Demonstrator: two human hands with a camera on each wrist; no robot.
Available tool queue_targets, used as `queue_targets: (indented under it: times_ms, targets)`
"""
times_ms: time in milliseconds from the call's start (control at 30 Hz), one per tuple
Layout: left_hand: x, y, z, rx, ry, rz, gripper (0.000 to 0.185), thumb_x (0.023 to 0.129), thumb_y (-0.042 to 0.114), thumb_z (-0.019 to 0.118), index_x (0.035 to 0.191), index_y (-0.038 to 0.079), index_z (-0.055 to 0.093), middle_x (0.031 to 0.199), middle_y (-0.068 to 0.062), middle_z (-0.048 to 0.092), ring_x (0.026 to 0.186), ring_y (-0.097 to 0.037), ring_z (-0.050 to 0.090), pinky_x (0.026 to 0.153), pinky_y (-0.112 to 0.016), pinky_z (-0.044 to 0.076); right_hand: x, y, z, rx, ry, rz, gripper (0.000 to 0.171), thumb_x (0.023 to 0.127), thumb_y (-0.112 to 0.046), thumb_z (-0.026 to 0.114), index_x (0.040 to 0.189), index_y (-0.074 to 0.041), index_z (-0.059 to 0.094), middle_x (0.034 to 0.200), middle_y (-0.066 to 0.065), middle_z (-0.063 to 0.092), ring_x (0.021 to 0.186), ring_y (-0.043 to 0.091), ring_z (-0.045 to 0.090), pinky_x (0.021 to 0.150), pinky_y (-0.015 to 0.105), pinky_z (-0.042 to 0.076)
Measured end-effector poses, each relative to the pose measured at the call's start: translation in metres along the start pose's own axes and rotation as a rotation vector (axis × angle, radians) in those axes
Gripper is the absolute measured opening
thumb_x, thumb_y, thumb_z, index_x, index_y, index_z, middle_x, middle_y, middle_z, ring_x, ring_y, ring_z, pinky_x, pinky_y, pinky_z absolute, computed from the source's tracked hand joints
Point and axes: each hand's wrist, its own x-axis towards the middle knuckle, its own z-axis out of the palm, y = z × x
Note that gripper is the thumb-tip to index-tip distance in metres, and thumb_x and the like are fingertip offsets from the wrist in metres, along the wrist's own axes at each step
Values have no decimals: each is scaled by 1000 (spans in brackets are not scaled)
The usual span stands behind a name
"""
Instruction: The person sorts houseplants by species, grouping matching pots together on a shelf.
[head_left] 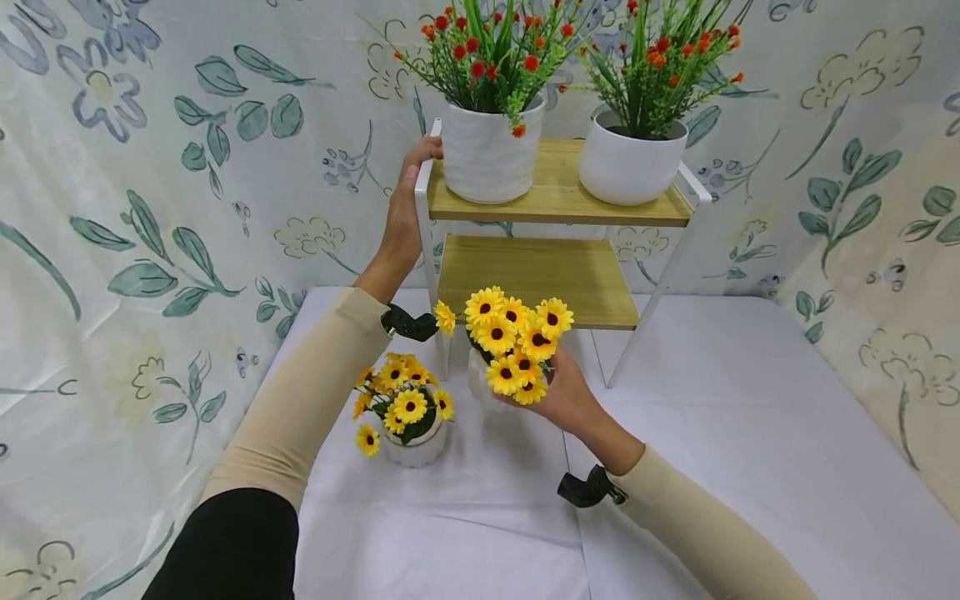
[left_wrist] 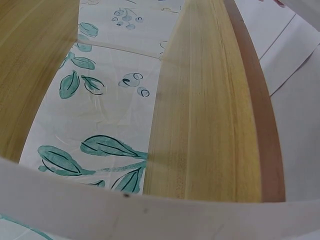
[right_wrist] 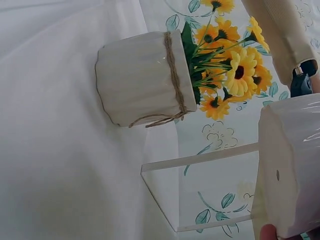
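two hands: both mine, both busy at centre frame.
left hand (head_left: 405, 208): i see it gripping the white upright at the upper left corner of the shelf rack (head_left: 558, 196), fingers curled over the frame top.
right hand (head_left: 566, 392): wrapped round the held sunflower pot (head_left: 513, 346), lifted just in front of the rack's lower shelf; in the right wrist view only a fingertip shows under its white base (right_wrist: 290, 170).
second sunflower pot (head_left: 408, 421): stands on the white tablecloth (head_left: 750, 433), lower left of the held one, twine round its ribbed body.
top shelf: two white pots of red flowers (head_left: 487, 108), side by side.
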Motion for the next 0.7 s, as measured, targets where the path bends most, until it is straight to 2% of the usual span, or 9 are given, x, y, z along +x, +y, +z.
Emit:
queue_targets:
  times_ms: [133, 233, 333, 467, 567, 700]
  targets:
    - [3, -15, -1, -4, 4, 14, 45, 100, 16, 16, 132, -5, 40, 151, -17, 32, 143, -7, 20, 116, -25, 11, 4, -6, -1, 8, 14, 0, 88, 69, -3, 85, 143, -12, 37, 139, 3, 49, 125, 18, 48, 103, 39, 42]
    - [5, -26, -1, -3, 7, 23, 46, 100, 20, 17, 133, -1, 41, 152, -12, 32, 143, -5, 19, 116, -25, 11, 8, -11, -2, 6, 28, 1, 86, 69, 0, 83, 142, -7, 38, 138, 8, 50, 123, 21, 50, 101, 37, 44]
    - [6, -31, -2, 4, 9, 38, 48, 100, 25, 18, 134, 1, 42, 152, -8, 34, 142, -4, 20, 116, -25, 11, 9, -28, -2, 1, 40, -1, 82, 71, 0, 83, 141, -3, 39, 136, 12, 51, 121, 23, 51, 99, 34, 46]
    - [2, -14, 0, 7, 14, 22, 46, 99, 19, 17, 133, -1, 41, 151, -13, 34, 143, -7, 21, 116, -26, 11, 13, -28, -1, -12, 62, -16, 80, 72, -5, 83, 140, -6, 41, 134, 8, 53, 119, 20, 52, 97, 30, 47]
    - [-1, 3, 1, 13, 10, 6, 44, 99, 13, 17, 132, -5, 41, 150, -19, 33, 143, -10, 21, 116, -26, 11, 17, -14, 0, -20, 76, -40, 81, 71, -7, 84, 140, -10, 41, 134, 3, 53, 118, 19, 53, 95, 30, 48]
    - [-2, 8, 0, 33, 1, 9, 44, 99, 14, 17, 130, -7, 41, 150, -21, 33, 143, -12, 22, 116, -24, 12, 21, -18, 0, -18, 80, -60, 80, 72, -10, 85, 140, -10, 41, 134, 3, 53, 118, 20, 54, 96, 32, 48]
